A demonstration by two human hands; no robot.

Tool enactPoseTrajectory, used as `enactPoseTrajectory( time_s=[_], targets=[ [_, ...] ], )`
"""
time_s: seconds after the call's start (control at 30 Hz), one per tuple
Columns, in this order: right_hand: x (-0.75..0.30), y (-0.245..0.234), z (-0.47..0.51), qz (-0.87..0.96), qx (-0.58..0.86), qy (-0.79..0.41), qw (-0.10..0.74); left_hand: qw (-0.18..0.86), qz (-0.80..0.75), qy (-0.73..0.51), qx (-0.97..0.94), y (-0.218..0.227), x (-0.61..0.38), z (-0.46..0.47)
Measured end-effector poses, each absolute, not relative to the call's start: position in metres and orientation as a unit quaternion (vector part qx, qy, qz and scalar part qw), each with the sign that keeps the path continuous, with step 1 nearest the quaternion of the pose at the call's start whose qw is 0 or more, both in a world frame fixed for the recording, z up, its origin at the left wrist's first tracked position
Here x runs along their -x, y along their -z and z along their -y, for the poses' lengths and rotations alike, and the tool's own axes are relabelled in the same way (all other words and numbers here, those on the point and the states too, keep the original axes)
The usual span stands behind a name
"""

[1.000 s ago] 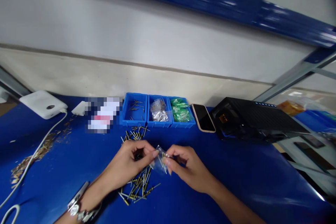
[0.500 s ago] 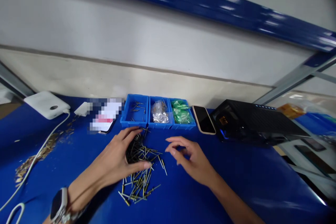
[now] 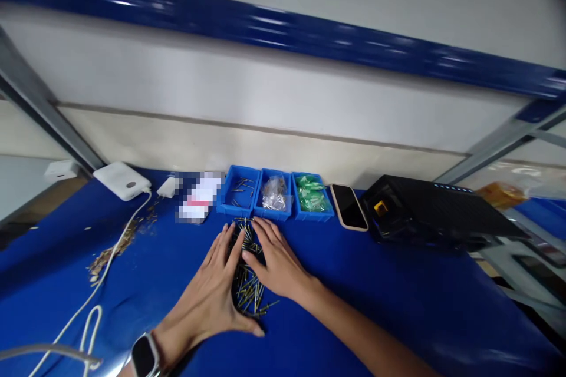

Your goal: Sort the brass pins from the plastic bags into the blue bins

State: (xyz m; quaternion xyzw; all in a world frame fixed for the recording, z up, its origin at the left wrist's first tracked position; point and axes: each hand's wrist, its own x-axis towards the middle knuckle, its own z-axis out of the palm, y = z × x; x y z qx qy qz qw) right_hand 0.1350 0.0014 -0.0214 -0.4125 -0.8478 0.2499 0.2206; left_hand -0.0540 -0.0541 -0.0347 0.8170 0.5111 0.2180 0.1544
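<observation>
So both hands are down on the blue surface (image 3: 375,312), one on each side of a messy pile of metal pins (image 3: 251,291) with yellowish ends. The left hand (image 3: 214,294) has its grip spread wide, thumb stuck well out near the bottom of the heap and fingers running up its left edge, not clamped on anything. The right hand (image 3: 278,262) is open too, fingers stretched up along the other side, thumb pointing in toward the left hand, and its grip isn't closed on anything I can see. Some pins are hidden under the fingers, so can't tell exactly what's touching. Right behind the pile sit three blue bins in a row: left bin (image 3: 234,210) with a few loose pins, middle bin (image 3: 272,214) with clear baggies (image 3: 275,193), right bin (image 3: 313,215) with green packets (image 3: 311,193). A phone (image 3: 349,207) lies just right of those, next to a black box (image 3: 442,206).
</observation>
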Motion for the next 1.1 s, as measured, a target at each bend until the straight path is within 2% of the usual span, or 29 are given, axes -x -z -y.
enactPoseTrajectory(
  time_s=[0.13,0.23,0.37,0.43,0.57,0.73,0.9,1.0,1.1],
  targets=[
    [-0.128,0.017,0.012,0.854,0.373,-0.276,0.235,0.154,-0.513,-0.235,-0.811,0.034,0.049,0.044],
    [-0.132,0.015,0.024,0.833,0.366,-0.310,0.277,0.163,-0.509,-0.241,-0.810,0.031,0.048,0.041],
    [-0.146,0.022,0.042,0.767,0.467,-0.271,0.346,0.171,-0.490,-0.255,-0.816,0.032,0.048,0.041],
    [-0.154,0.027,0.054,0.745,0.517,-0.244,0.344,0.151,-0.496,-0.266,-0.813,0.034,0.048,0.040],
    [-0.158,0.035,0.075,0.758,0.528,-0.220,0.313,0.108,-0.509,-0.265,-0.811,0.040,0.047,0.034],
    [-0.137,0.040,0.074,0.766,0.521,-0.225,0.302,0.130,-0.490,-0.255,-0.824,0.036,0.039,0.033],
    [-0.143,0.035,0.058,0.733,0.540,-0.227,0.346,0.135,-0.479,-0.302,-0.813,0.024,0.039,0.036],
    [-0.178,0.028,0.034,0.681,0.607,-0.131,0.389,0.101,-0.559,-0.370,-0.735,0.018,0.054,0.023],
    [-0.210,0.022,0.001,0.645,0.648,-0.124,0.387,0.119,-0.611,-0.420,-0.661,0.019,0.066,-0.002]
  ],
)
